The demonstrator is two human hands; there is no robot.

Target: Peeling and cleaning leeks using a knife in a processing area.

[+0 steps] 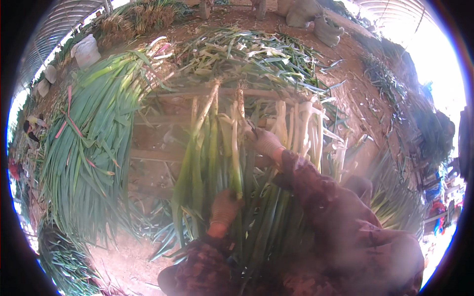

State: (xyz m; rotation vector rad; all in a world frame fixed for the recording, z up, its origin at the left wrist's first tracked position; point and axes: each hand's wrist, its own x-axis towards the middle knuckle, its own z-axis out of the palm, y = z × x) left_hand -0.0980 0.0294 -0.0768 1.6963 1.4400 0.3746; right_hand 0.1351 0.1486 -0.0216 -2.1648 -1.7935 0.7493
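Observation:
My left hand point(224, 209), in a pale glove, is closed round the green part of a leek point(235, 153) that points away from me, roots at its far end. My right hand point(266, 143), also gloved, is closed beside that leek's white shank, just short of the roots. A thin dark sliver shows at its fingers, too small to name. Left of this leek lie more untrimmed leeks point(197, 158), one with its brown roots still on. To the right, several pale, peeled leeks point(306, 123) lie side by side, their green leaves running back under my right arm.
A wooden rack point(163, 155) with slats lies under the leeks. At the left is a large bundle of leeks point(94, 133) with a pink tie. Stripped leaves point(247, 54) are heaped beyond the rack. Sacks point(328, 30) stand far right, and a white sack point(85, 51) far left.

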